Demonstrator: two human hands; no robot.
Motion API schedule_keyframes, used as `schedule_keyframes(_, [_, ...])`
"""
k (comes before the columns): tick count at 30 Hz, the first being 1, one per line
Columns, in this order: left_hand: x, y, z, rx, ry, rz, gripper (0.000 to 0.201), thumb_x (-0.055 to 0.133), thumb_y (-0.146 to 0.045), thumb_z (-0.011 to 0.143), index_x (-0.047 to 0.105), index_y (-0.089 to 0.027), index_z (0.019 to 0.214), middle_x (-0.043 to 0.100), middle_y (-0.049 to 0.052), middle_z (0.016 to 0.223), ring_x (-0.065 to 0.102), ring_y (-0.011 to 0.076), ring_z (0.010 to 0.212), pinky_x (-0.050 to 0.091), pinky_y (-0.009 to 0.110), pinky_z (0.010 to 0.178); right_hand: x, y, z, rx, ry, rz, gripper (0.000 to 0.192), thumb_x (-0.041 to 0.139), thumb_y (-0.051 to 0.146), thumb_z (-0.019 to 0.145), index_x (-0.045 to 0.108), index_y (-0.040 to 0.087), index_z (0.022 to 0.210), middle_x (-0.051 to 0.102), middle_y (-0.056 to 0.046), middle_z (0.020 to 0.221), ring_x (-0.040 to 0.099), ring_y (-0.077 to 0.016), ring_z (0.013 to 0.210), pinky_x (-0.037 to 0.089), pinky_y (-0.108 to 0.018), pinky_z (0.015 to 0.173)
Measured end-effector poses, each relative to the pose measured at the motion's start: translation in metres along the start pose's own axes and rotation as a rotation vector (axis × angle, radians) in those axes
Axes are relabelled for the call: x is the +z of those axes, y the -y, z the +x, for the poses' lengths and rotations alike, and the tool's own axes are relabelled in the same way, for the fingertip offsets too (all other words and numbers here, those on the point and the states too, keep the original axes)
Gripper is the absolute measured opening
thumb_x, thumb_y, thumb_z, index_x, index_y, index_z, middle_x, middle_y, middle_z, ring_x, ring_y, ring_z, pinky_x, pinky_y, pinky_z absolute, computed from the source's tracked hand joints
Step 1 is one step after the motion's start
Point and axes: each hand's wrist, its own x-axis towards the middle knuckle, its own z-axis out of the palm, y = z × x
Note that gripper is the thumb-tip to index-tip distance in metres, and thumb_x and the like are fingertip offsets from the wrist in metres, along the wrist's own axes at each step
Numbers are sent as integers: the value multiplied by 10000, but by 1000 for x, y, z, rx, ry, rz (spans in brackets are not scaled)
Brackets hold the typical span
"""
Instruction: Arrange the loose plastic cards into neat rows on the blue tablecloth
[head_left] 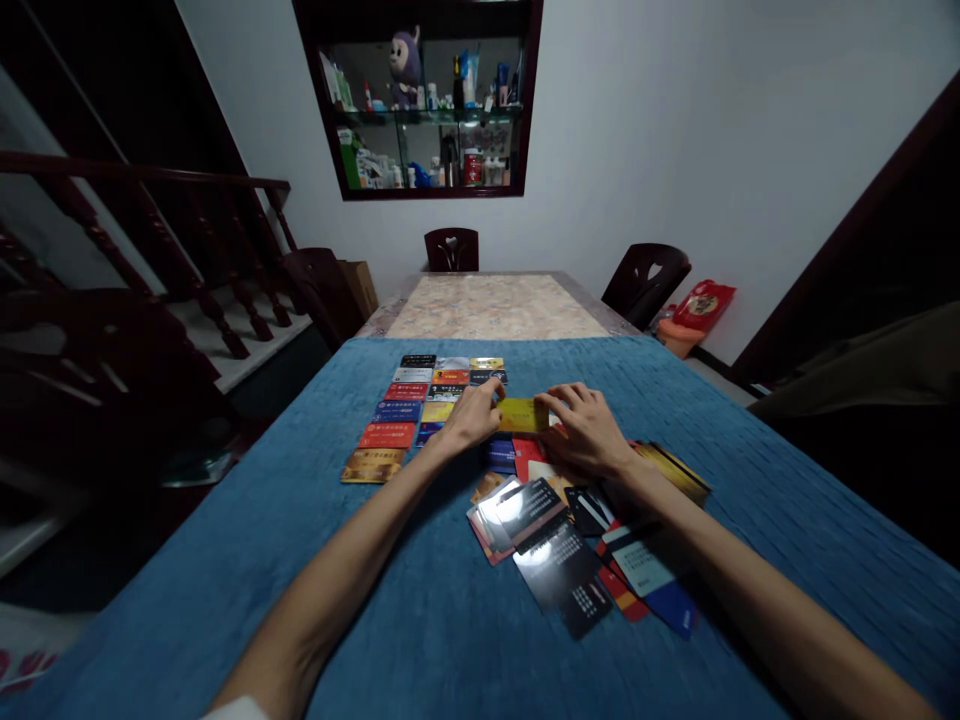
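Note:
Between my two hands is a yellow card (521, 415), held flat just above or on the cloth. The fingertips of my left hand (472, 412) pinch its left end, while my right hand (589, 428) has closed its fingers on the right end. Left of my left hand, cards lie in neat columns, with a gold card (373, 465) at the near end and a blue card (397, 411) farther up. Near my right wrist spreads a loose, overlapping heap, including a black card (566, 575) and a pale card (641, 560). My right forearm hides part of the heap.
A blue cloth (247, 560) covers the near part of the long table, and a patterned top (487, 305) shows beyond. Stacked yellow cards (671, 472) lie beyond my right forearm. Chairs stand around, one dark chair (646, 283) at the right. A wall cabinet (433, 195) is behind.

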Motion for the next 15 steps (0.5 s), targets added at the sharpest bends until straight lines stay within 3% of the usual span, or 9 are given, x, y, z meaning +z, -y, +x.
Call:
schedule_keyframes(4, [3,1,-2,99,0,95,296,555,-78,767,594,-174,1044,668,75,946,631,228,901,499,326,834,1,-1,0,4,0,8,372,601,282,842,618,220,1208,642,-122,1184,480,-289,1074,354,-389,830])
schedule_keyframes(10, [7,6,-4,243,2,167,367,616,-128,754,546,-168,1112,510,123,1222,553,259,1133,491,384,981,-1,-5,-2,10,27,44,374,635,333,829,620,208,1181,640,-119,1158,489,-282,1039,362,-367,793])
schedule_keyframes(15, [5,9,-4,308,64,213,383,632,-155,773,540,-147,1145,522,144,1231,519,290,1159,476,433,1004,-1,-9,-2,-9,56,107,365,635,352,825,621,213,1162,635,-110,1141,498,-276,1017,375,-362,785])
